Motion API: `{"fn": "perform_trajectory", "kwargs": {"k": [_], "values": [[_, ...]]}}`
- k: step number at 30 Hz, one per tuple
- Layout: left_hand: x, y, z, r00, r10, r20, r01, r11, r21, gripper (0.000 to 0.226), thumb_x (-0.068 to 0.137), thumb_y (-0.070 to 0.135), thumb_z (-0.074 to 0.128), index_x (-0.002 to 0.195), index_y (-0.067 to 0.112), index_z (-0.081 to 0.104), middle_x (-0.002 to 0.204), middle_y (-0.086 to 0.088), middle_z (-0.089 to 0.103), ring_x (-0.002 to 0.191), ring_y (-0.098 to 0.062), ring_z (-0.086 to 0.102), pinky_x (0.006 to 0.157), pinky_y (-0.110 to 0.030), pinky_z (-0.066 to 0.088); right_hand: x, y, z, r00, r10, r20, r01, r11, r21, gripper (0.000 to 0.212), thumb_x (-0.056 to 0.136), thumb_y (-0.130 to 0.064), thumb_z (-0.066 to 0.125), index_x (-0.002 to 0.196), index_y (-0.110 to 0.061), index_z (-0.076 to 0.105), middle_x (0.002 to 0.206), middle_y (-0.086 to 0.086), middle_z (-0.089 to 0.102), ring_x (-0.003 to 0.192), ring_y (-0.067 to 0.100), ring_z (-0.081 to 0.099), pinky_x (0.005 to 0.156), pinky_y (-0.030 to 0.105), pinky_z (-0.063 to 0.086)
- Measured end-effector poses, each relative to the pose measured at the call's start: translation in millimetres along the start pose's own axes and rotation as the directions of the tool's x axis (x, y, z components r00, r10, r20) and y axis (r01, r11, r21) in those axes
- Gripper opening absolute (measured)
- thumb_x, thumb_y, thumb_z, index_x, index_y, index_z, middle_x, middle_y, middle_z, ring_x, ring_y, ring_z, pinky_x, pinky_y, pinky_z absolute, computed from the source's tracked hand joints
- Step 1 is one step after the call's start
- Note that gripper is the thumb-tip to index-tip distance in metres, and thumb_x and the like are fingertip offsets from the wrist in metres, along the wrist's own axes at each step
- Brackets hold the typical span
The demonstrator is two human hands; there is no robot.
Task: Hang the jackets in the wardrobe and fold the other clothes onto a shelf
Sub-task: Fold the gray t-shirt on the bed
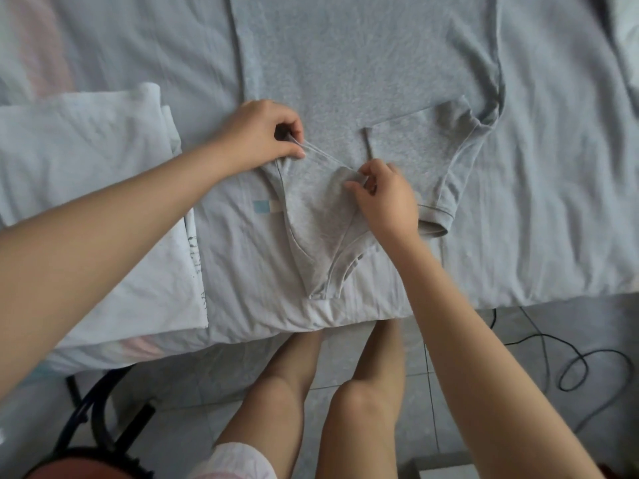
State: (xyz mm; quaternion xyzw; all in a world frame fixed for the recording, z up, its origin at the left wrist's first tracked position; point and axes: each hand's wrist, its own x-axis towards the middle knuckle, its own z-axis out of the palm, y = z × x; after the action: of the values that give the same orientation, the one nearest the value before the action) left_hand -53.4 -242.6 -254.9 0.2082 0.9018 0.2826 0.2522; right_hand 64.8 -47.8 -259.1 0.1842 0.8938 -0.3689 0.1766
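Note:
A grey long-sleeved shirt (345, 74) lies flat on the bed, collar end toward me. One sleeve (446, 160) is folded across to the right, its cuff near the bed's front. My left hand (262, 133) pinches the left side of the neckline. My right hand (383, 198) pinches the right side of it. Between the two hands the collar edge is stretched taut, and the V-shaped neck part (318, 236) hangs down toward the bed's front edge.
A folded white garment (93, 188) lies on the bed to the left of the shirt. The bed has a pale grey sheet (560, 202). Below its edge are my bare legs, a tiled floor, a black cable (584, 371) at right and a dark chair frame (103, 413) at left.

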Motion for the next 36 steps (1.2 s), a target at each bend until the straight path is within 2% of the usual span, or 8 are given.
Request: {"fn": "perform_trajectory", "kwargs": {"k": [9,12,15,19,24,29,32,36], "values": [[3.1,8.4,9.9,0.986,-0.003,-0.164,0.016,0.997,0.074,0.027,0.068,0.036,0.079,0.084,0.021,0.063,0.086,0.005,0.061,0.086,-0.015,0.056,0.079,-0.029,0.037,-1.6,-0.2,-6.3,0.962,0.209,-0.174,-0.159,0.952,0.262,0.014,0.084,-0.021,0.064,0.088,-0.018,0.052,0.072,-0.014,0.052,0.068,0.005,0.051,0.063,0.026,0.04],[-4.2,14.5,25.2,0.958,0.111,-0.264,-0.038,0.963,0.266,0.034,0.067,0.035,0.074,0.094,0.019,0.06,0.107,-0.006,0.059,0.102,-0.025,0.05,0.087,-0.038,0.035,-1.7,0.4,0.8,0.963,0.092,-0.254,-0.086,0.996,0.032,0.022,0.085,-0.016,0.06,0.106,-0.016,0.053,0.093,-0.006,0.058,0.083,0.017,0.057,0.067,0.034,0.046],[-27.1,24.3,51.1,0.884,0.254,-0.393,-0.093,0.919,0.384,0.026,0.076,0.029,0.065,0.1,0.021,0.058,0.115,-0.009,0.059,0.108,-0.021,0.043,0.093,-0.04,0.03,-2.1,6.2,15.4,0.899,-0.308,-0.311,0.174,0.904,-0.391,0.033,0.08,-0.007,0.054,0.111,-0.015,0.06,0.112,0.008,0.06,0.096,0.026,0.057,0.074,0.04,0.048],[-68.3,11.1,86.6,0.971,0.236,-0.025,-0.17,0.765,0.621,0.076,0.083,0.055,0.045,0.145,0.012,0.033,0.153,-0.008,0.03,0.142,-0.024,0.026,0.112,-0.053,0.014,-2.6,28.7,25.1,0.812,-0.573,0.11,0.52,0.626,-0.581,0.049,0.092,-0.021,0.036,0.139,-0.013,0.048,0.146,0.003,0.045,0.132,0.022,0.045,0.109,0.035,0.023],[-78.8,4.8,81.6,0.992,0.106,0.066,-0.124,0.785,0.607,0.093,0.075,0.073,0.034,0.151,0.027,0.007,0.159,-0.009,0.008,0.146,-0.034,0.006,0.105,-0.069,-0.001,-1.6,45.2,-13.1,0.822,-0.521,0.23,0.563,0.685,-0.463,0.066,0.095,-0.041,0.041,0.151,-0.014,0.019,0.157,0.001,0.011,0.145,0.014,0.011,0.118,0.03,0.005],[-115.2,9.3,98.8,0.842,0.401,0.36,-0.539,0.633,0.556,0.106,0.07,0.076,0.04,0.152,0.021,0.003,0.16,-0.005,0.0,0.147,-0.027,-0.001,0.114,-0.055,-0.003,-11.3,90.1,-61.7,0.681,-0.594,0.428,0.714,0.41,-0.567,0.08,0.086,-0.059,0.043,0.151,-0.017,0.02,0.157,0.0,0.016,0.145,0.018,0.017,0.118,0.04,0.014],[-126.0,8.4,102.6,0.85,0.409,0.333,-0.527,0.629,0.571,0.103,0.068,0.052,0.063,0.152,0.017,0.014,0.159,-0.005,0.013,0.146,-0.025,0.013,0.116,-0.052,0.01,-5.7,117.4,-82.7,0.687,-0.566,0.456,0.714,0.409,-0.568,0.064,0.092,-0.038,0.049,0.149,-0.019,0.027,0.154,0.001,0.028,0.139,0.021,0.034,0.114,0.038,0.024],[-125.5,20.0,106.0,0.874,0.412,0.258,-0.484,0.695,0.532,0.072,0.074,0.023,0.054,0.144,0.015,0.036,0.15,-0.005,0.037,0.137,-0.025,0.036,0.112,-0.048,0.022,6.0,107.3,-96.6,0.67,-0.608,0.427,0.73,0.432,-0.529,0.057,0.085,-0.009,0.048,0.142,-0.016,0.044,0.146,0.004,0.044,0.128,0.024,0.05,0.109,0.035,0.028]]}}
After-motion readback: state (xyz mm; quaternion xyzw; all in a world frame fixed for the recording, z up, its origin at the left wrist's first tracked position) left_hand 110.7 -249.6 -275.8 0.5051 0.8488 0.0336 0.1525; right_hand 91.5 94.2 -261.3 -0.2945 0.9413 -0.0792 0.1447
